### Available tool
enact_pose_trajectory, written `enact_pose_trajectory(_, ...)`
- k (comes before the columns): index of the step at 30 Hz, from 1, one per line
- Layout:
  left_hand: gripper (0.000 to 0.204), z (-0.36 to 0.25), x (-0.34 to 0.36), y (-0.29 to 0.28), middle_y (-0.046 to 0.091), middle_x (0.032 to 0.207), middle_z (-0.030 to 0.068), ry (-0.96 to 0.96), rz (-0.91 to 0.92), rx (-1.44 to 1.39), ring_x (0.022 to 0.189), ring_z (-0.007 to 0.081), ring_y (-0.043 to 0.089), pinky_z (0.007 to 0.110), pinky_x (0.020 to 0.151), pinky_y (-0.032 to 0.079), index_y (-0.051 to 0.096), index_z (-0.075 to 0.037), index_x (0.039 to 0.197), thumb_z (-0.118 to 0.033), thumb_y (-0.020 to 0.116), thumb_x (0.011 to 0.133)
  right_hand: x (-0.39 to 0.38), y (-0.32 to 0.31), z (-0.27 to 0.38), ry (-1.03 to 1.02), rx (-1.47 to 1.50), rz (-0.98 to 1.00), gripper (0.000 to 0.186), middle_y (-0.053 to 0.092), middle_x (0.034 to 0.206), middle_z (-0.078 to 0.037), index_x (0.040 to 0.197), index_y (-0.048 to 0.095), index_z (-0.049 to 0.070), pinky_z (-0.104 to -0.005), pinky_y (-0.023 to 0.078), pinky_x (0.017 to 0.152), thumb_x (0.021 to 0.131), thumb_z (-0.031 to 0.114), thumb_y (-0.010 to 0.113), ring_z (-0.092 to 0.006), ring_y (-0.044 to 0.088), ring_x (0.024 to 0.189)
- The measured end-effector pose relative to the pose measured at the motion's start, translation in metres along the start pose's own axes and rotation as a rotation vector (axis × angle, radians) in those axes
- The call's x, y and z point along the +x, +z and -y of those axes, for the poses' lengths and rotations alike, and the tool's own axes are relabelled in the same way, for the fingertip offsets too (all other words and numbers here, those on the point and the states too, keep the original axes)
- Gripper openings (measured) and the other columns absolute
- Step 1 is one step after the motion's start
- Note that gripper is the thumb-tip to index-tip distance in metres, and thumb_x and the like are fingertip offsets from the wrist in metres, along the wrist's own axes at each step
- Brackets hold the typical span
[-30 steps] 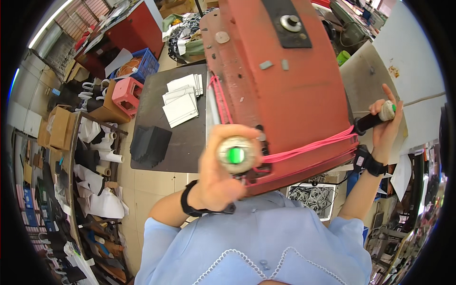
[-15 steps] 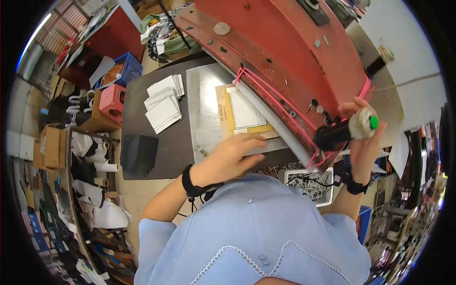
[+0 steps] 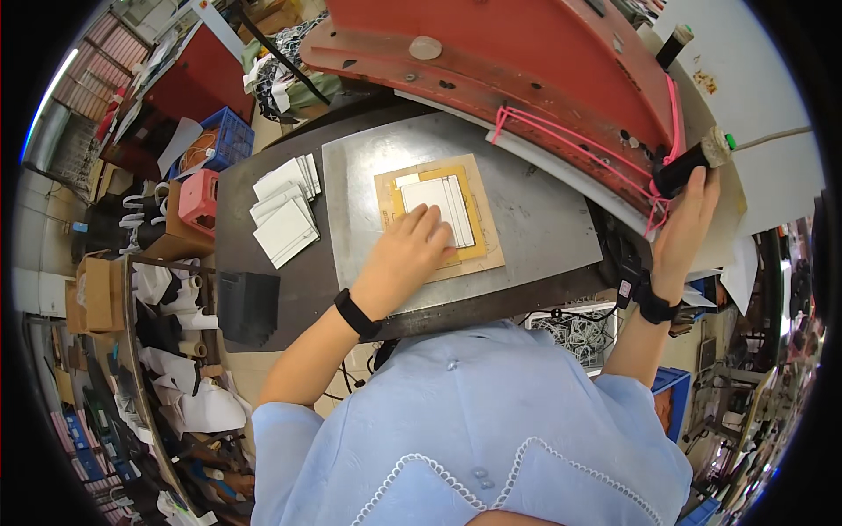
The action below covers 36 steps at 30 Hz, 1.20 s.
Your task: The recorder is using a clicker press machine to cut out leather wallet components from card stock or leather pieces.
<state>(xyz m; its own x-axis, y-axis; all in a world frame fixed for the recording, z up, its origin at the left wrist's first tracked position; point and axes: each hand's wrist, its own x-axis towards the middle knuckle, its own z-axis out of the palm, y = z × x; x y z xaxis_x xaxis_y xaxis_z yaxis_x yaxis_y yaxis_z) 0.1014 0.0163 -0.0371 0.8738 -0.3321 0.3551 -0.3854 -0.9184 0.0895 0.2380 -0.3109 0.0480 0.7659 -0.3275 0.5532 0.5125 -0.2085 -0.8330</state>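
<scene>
My left hand reaches over a pale, flat, rectangular piece with dark lines along its edge. Its fingers are apart, the tips touching or just above the piece. Beneath that piece are a yellow plate and a tan board, lying on a grey metal sheet. At the right, my right hand rests with fairly straight fingers against a black handle with a wrapped, green-tipped end. The handle stands on the red arm of a machine, which has pink cord tied along its edge.
Left of the metal sheet, several white rectangular pieces lie fanned in a pile, with a black stack nearer. A white bin of small metal parts is below the table's front edge. A pink stool and blue crate stand left.
The red machine arm has swung right and away, uncovering more of the metal sheet. My right hand moved with the handle. My left hand moved forward and left, onto the pale piece.
</scene>
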Motion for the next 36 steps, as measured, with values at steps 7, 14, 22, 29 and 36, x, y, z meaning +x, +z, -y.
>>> enact_pose_trajectory(7, 0.026, -0.005, 0.002, 0.008, 0.065, 0.119, 0.0187, 0.103, -0.045, 0.248, 0.099, 0.0312, 0.067, 0.039, 0.082, 0.055, 0.057, 0.001, 0.111, -0.007, 0.064, 0.087, -0.061, 0.035, -0.004, 0.097, -0.064, 0.437, 0.038, 0.067, 0.117, -0.008, 0.134, 0.058, 0.003, -0.0301, 0.048, 0.096, 0.102, 0.023, 0.06, -0.0155, 0.062, 0.107)
enact_pose_trajectory(14, 0.041, 0.008, 0.018, -0.029, 0.071, 0.109, 0.0145, -0.061, -0.261, -0.048, 0.086, 0.0268, 0.07, 0.036, 0.076, 0.056, 0.062, 0.001, 0.119, -0.002, 0.068, 0.078, -0.106, 0.086, -0.009, 1.056, 0.415, 1.076, 0.043, 0.072, 0.097, -0.014, 0.121, 0.063, -0.001, -0.027, 0.054, 0.072, 0.105, 0.036, 0.05, -0.0154, 0.067, 0.083)
enact_pose_trajectory(22, 0.044, -0.015, -0.012, -0.03, 0.045, 0.148, 0.0204, -0.148, -0.149, -0.363, 0.138, 0.0302, 0.045, 0.041, 0.11, 0.04, 0.052, 0.003, 0.135, -0.008, 0.062, 0.093, -0.128, 0.099, -0.026, 0.687, 0.245, 1.059, 0.03, 0.064, 0.083, 0.001, 0.107, 0.064, -0.003, -0.024, 0.045, 0.062, 0.102, 0.027, 0.059, -0.0045, 0.054, 0.075)
enact_pose_trajectory(29, 0.044, -0.009, -0.017, -0.032, 0.061, 0.131, 0.0154, -0.652, -0.036, -1.684, 0.12, 0.017, 0.058, 0.033, 0.104, 0.046, 0.046, 0.004, 0.14, -0.006, 0.058, 0.1, -0.139, 0.087, 0.002, 0.536, 0.222, 1.015, 0.029, 0.067, 0.09, -0.001, 0.121, 0.065, 0.0, -0.0241, 0.048, 0.073, 0.103, 0.022, 0.058, -0.0075, 0.058, 0.081)
enact_pose_trajectory(36, 0.043, -0.019, -0.016, -0.038, 0.073, 0.101, 0.0074, -0.848, -0.109, -1.37, 0.078, 0.0095, 0.066, 0.025, 0.068, 0.053, 0.048, 0.002, 0.137, -0.004, 0.059, 0.096, -0.154, 0.088, 0.006, -0.158, -0.065, 0.71, 0.03, 0.068, 0.1, -0.011, 0.128, 0.064, 0.003, -0.0291, 0.051, 0.079, 0.1, 0.017, 0.061, -0.0201, 0.065, 0.089)
